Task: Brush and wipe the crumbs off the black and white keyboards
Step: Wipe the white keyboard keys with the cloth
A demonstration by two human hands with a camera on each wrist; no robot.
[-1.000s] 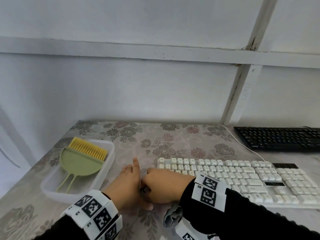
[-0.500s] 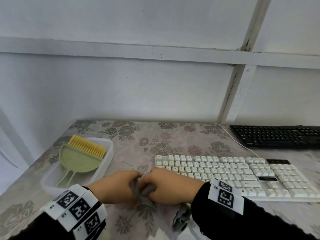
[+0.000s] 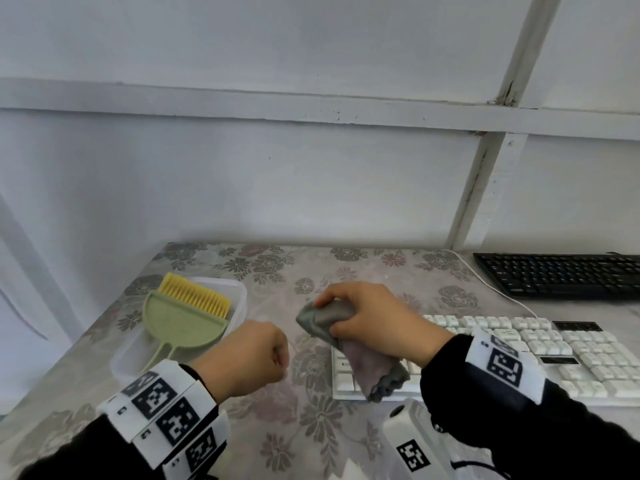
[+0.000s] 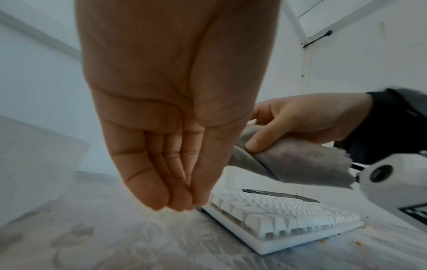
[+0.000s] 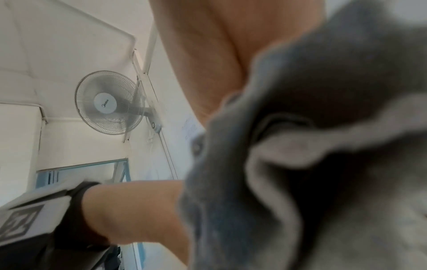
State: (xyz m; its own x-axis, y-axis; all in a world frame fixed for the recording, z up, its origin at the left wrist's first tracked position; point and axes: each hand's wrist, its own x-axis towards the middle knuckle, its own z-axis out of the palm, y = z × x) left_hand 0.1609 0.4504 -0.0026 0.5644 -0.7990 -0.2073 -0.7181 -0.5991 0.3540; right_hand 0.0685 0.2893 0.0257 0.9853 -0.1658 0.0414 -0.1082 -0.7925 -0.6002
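My right hand grips a bunched grey cloth and holds it in the air over the left end of the white keyboard. One end of the cloth hangs down below the hand. The cloth fills most of the right wrist view. My left hand hovers left of the cloth with fingers curled and thumb against them, holding nothing. The black keyboard lies at the far right. A few orange crumbs sit on the table by the white keyboard's near edge.
A green dustpan with a yellow-bristled brush lies in a clear plastic tub at the left. The floral tablecloth covers the table. A white wall stands close behind. A white cable runs past the black keyboard.
Both hands were bunched together on the cloth low on the table. Now my right hand has lifted the cloth up and back, and my left hand has let go and drawn away to the left.
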